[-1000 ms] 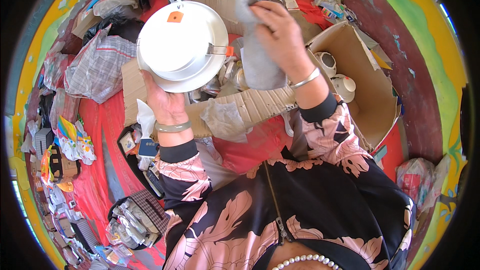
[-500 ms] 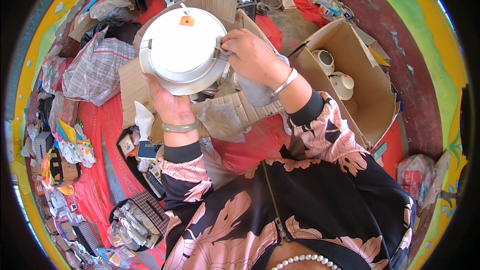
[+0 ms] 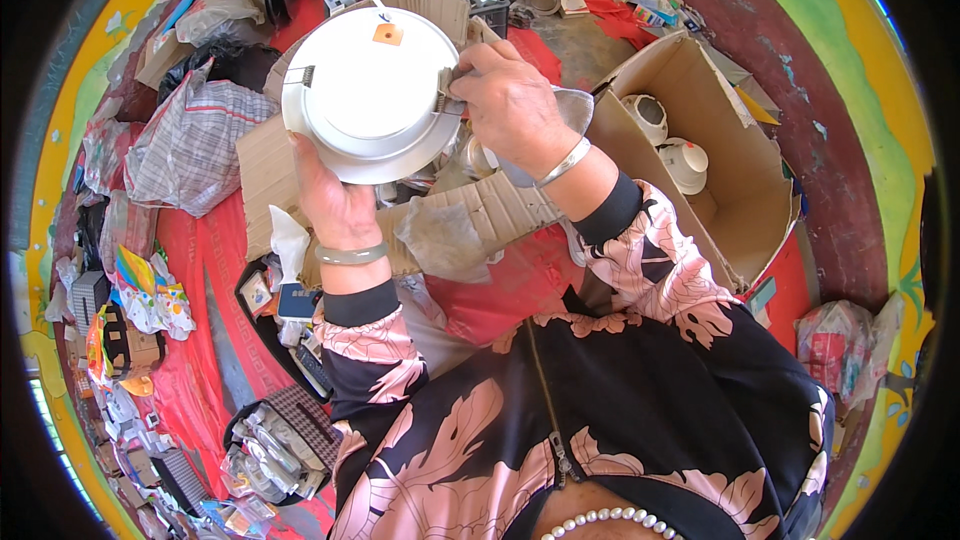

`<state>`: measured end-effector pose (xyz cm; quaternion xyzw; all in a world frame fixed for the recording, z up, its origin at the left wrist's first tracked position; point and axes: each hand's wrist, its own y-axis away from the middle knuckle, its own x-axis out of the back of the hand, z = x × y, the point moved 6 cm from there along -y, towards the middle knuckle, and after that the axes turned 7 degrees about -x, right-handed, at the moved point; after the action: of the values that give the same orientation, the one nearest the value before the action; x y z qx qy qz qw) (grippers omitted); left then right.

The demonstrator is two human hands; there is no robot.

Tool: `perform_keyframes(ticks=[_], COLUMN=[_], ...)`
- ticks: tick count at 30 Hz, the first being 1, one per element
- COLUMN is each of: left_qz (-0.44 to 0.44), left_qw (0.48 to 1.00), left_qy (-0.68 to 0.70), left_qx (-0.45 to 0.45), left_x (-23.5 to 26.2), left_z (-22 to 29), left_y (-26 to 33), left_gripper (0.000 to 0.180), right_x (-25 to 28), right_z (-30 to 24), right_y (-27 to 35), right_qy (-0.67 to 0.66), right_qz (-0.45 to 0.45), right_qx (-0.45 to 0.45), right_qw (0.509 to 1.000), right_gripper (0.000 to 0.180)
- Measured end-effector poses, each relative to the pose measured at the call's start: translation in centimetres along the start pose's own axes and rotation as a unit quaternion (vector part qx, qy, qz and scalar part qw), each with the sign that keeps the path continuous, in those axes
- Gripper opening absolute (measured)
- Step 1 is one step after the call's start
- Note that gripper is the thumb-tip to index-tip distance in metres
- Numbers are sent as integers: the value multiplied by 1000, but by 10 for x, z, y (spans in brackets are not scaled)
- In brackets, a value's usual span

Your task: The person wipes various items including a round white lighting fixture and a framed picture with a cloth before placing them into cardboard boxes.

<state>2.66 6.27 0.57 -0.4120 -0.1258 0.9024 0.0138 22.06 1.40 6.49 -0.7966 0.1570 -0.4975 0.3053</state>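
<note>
A round white recessed downlight [image 3: 375, 90] is held up, its back facing me, with an orange label [image 3: 388, 34] and a wire spring clip on each side. My left hand [image 3: 335, 202] grips its lower left rim from below, with most of the fingers hidden behind it. My right hand [image 3: 512, 105] pinches a grey cloth [image 3: 573, 112] against the right spring clip [image 3: 447, 92]. The rest of the cloth hangs behind and beneath that hand. Below the lamp stands an open cardboard box [image 3: 495, 208] with more items, partly hidden.
To the right, a second cardboard box [image 3: 745, 190] holds white round lamp housings [image 3: 685, 166]. A plaid woven bag [image 3: 205, 140] lies at the left. Two dark cases, one of them a checked case [image 3: 300, 420], and scattered small packages surround a red floor covering [image 3: 185, 340].
The downlight has turned slightly and shifted a little to the right. My right hand has moved a little right at the clip, still with the cloth; my left hand keeps its hold.
</note>
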Motion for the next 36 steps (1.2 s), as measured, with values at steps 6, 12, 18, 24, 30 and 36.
perform_keyframes(ticks=[6, 12, 18, 24, 30, 36], left_qz=[52, 97, 108, 117, 108, 94], left_qw=[999, 991, 994, 993, 993, 993], left_qy=[0, 88, 22, -1, -8, -36], left_qx=[3, 3, 0, -9, -46, -59], left_x=[18, 42, 36, 11, 10, 12], left_z=[7, 8, 8, 10, 6, 5], left_y=[-5, -15, -9, 4, 4, 4], left_gripper=[50, 51, 49, 44, 45, 44], right_x=[36, 23, -25, -43, -49, -64], right_z=[63, -20, -51, -44, -46, -44], right_y=[-10, 6, 24, 27, 20, 20], right_qy=[68, -88, -54, 148, 201, 217], right_qz=[149, 80, -64, -49, -92, -133], right_qx=[-86, 41, 30, 21, -33, -26], right_qw=[983, 992, 996, 987, 975, 967], right_gripper=[22, 30, 37, 38, 40, 33])
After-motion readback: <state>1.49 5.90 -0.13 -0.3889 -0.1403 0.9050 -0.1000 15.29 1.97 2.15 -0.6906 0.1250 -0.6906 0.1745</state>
